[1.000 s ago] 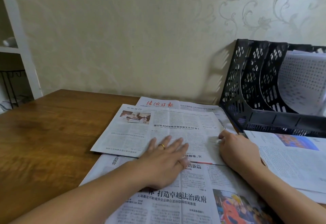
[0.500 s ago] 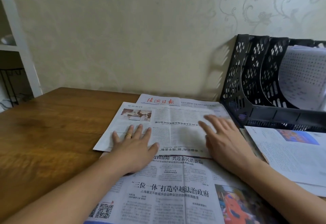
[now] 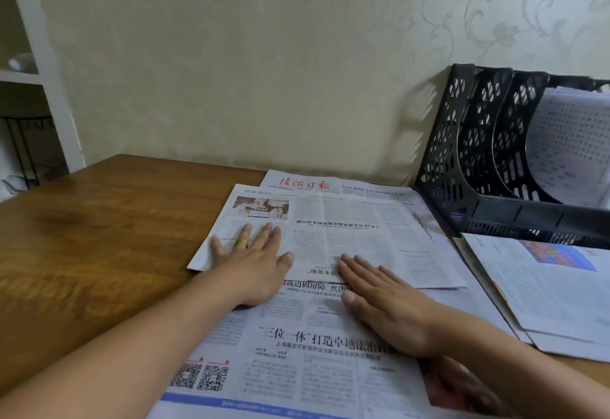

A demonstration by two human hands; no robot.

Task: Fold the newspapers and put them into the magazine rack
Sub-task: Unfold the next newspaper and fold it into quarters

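Note:
A folded newspaper (image 3: 346, 237) lies on top of an unfolded newspaper (image 3: 297, 352) spread across the wooden table (image 3: 99, 253). My left hand (image 3: 254, 263), wearing a gold ring, presses flat on the folded paper's left part, fingers straight. My right hand (image 3: 383, 303) lies flat across the folded paper's near edge, fingers pointing left. The black mesh magazine rack (image 3: 478, 161) stands at the right against the wall, with a curled newspaper (image 3: 567, 144) in its right slot.
More papers with a colour photo (image 3: 554, 280) lie stacked in front of the rack at the right. A white shelf unit (image 3: 39, 65) stands beyond the table's left end. The wallpapered wall runs close behind the table.
My left hand slid left across the folded paper to its left part. My right hand moved from the paper's right side to its near edge, flattened with fingers pointing left.

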